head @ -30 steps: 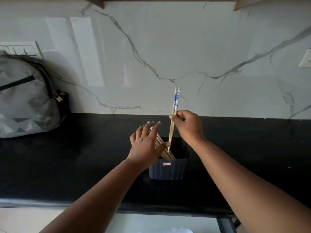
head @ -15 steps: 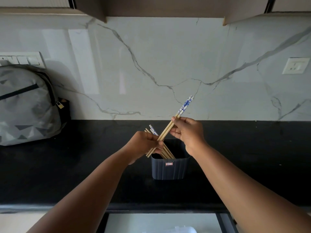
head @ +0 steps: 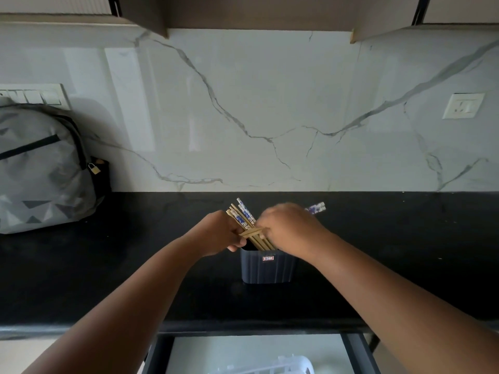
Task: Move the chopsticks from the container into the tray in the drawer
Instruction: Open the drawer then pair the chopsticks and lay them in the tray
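- Black counter (head: 81, 265) under everything; white veined wall (head: 270, 103) behind, well beyond the grip.
- Grey backpack (head: 40, 168) far to the left of the grip, leaning at the wall, small padlock (head: 93, 168) on its zip.
- Open drawer (head: 256, 349) below the counter edge, near side of the grip; rim of a white tray (head: 275, 367) just showing at the bottom.
- Dark ribbed container (head: 266, 268) upright on the counter, directly beneath both hands, small label on its front.
- Left hand (head: 218, 233) at the container's left rim, fingers curled round the wooden ends of a pair of chopsticks (head: 249, 232) lying nearly level across the bundle.
- Right hand (head: 289, 228) over the container's mouth, blurred, fingers curled; same pair runs under it, the blue-and-white tips (head: 316, 207) poking out past its far right side. Hold on the pair seems likely but hidden by the knuckles; cannot tell for certain.
- Remaining bundle of chopsticks (head: 243, 214) standing in the container, leaning up and left between the two hands, patterned ends uppermost, lower ends hidden inside.
- Wall socket (head: 463, 105) high to the right of the grip; switch plate (head: 32, 94) high to the left, above the backpack.
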